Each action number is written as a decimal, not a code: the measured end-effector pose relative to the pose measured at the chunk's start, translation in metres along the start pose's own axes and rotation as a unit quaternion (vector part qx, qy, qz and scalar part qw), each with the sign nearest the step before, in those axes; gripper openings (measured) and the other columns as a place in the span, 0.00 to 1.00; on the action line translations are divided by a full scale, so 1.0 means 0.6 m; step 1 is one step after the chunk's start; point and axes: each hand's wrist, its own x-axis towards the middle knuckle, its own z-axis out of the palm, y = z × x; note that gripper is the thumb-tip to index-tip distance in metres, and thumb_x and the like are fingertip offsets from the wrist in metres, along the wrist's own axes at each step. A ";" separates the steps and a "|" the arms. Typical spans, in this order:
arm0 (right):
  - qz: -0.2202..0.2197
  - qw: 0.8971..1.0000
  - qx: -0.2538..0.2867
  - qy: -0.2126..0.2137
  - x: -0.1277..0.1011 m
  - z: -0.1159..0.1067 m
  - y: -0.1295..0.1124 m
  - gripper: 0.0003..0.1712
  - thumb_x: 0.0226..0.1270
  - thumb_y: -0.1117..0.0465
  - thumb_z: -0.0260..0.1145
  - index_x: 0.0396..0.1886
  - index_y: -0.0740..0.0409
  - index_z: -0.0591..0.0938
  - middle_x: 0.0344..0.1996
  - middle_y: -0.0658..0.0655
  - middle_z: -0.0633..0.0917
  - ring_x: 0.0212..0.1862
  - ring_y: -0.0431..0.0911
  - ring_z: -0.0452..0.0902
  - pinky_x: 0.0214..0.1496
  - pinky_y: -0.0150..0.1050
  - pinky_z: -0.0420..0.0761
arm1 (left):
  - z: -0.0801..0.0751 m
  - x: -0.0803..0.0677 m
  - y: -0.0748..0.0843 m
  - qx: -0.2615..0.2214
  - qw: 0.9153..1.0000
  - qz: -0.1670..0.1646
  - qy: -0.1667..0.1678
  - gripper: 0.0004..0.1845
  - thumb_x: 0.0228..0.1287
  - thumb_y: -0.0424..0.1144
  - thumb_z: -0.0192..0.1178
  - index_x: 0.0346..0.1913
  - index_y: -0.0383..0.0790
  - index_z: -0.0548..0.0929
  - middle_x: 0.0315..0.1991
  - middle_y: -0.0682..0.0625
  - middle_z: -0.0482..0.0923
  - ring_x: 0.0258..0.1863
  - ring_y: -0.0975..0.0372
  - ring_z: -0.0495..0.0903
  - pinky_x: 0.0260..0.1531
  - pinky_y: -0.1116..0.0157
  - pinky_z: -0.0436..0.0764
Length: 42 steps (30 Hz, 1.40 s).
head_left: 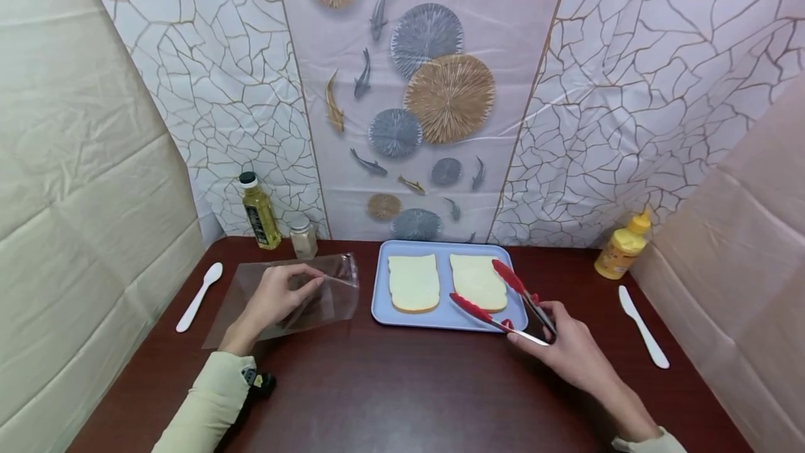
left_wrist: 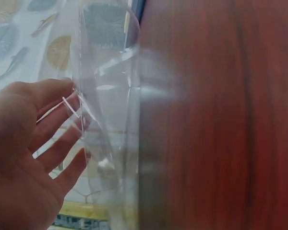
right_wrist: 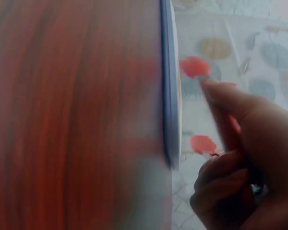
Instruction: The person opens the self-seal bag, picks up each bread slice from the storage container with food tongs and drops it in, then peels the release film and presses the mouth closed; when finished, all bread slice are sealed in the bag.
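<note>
My left hand [head_left: 281, 293] pinches the upper layer of a clear plastic bag [head_left: 339, 305] near its opening, lifting the film a little. In the left wrist view the thumb and index finger meet at the film's edge [left_wrist: 103, 110]. With my right hand [head_left: 575, 348] I grip metal tongs with red tips [head_left: 470, 307], whose arms stand spread apart. The tips reach over the right bread slice [head_left: 478, 278] on a light blue tray [head_left: 411, 324]. Beside it on the tray lies the left bread slice [head_left: 414, 282].
At the back left stand an oil bottle [head_left: 260, 215] and a small jar [head_left: 305, 240]. A white spoon [head_left: 200, 298] lies left of the bag. To the right are a yellow squeeze bottle [head_left: 621, 249] and a white knife [head_left: 643, 327]. Fabric walls enclose the table.
</note>
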 end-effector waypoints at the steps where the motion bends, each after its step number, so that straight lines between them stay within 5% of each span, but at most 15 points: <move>1: 0.000 1.000 -0.004 0.001 -0.002 0.002 -0.001 0.53 0.57 0.31 0.82 0.66 0.63 0.75 0.55 0.69 0.88 0.52 0.59 0.87 0.52 0.55 0.84 | -0.001 0.000 0.001 -0.003 1.000 0.000 0.002 0.05 0.75 0.45 0.72 0.48 0.54 0.94 0.44 0.57 0.94 0.41 0.60 0.90 0.46 0.50 0.88; 6: 0.023 0.999 -0.028 0.003 -0.010 0.001 -0.003 0.55 0.55 0.27 0.81 0.67 0.60 0.74 0.54 0.69 0.88 0.49 0.60 0.88 0.46 0.57 0.84 | -0.005 0.001 0.010 -0.013 1.000 0.000 -0.001 0.06 0.75 0.43 0.72 0.49 0.51 0.94 0.47 0.54 0.94 0.51 0.53 0.92 0.54 0.45 0.88; 14: 0.085 0.987 -0.111 -0.073 -0.012 -0.009 -0.016 0.66 0.50 0.12 0.69 0.67 0.62 0.71 0.39 0.69 0.88 0.37 0.58 0.86 0.31 0.55 0.80 | 0.000 -0.002 0.011 0.001 1.000 0.012 0.002 0.05 0.73 0.41 0.73 0.48 0.49 0.94 0.45 0.54 0.94 0.51 0.55 0.92 0.54 0.47 0.88; 20: 0.108 0.980 -0.120 -0.112 0.003 -0.013 -0.037 0.72 0.50 0.09 0.66 0.68 0.69 0.70 0.42 0.70 0.87 0.41 0.60 0.86 0.36 0.60 0.83 | -0.002 0.000 0.005 0.004 1.000 0.016 -0.002 0.06 0.73 0.41 0.73 0.48 0.48 0.95 0.45 0.55 0.94 0.49 0.55 0.92 0.52 0.47 0.88; 28: 0.128 0.969 -0.121 -0.172 0.039 -0.016 -0.061 0.68 0.56 0.13 0.67 0.65 0.73 0.69 0.39 0.65 0.84 0.37 0.54 0.82 0.35 0.52 0.81 | 0.003 -0.002 0.001 0.000 1.000 0.019 -0.009 0.06 0.73 0.41 0.73 0.48 0.48 0.94 0.45 0.55 0.94 0.50 0.55 0.92 0.53 0.46 0.88; 35: 0.091 0.982 -0.066 -0.153 0.052 0.000 -0.013 0.63 0.62 0.18 0.67 0.71 0.67 0.65 0.48 0.68 0.86 0.39 0.51 0.80 0.34 0.45 0.78 | 0.003 -0.005 0.000 -0.002 1.000 0.018 -0.010 0.06 0.73 0.41 0.73 0.49 0.48 0.94 0.45 0.55 0.94 0.50 0.56 0.92 0.52 0.46 0.88; 42: 0.044 0.992 -0.030 -0.114 0.054 0.013 0.016 0.54 0.65 0.23 0.70 0.65 0.64 0.68 0.45 0.64 0.86 0.42 0.49 0.80 0.39 0.42 0.76 | 0.003 -0.009 0.001 0.004 1.000 0.012 -0.012 0.06 0.73 0.41 0.73 0.48 0.47 0.95 0.45 0.55 0.94 0.51 0.56 0.92 0.54 0.47 0.88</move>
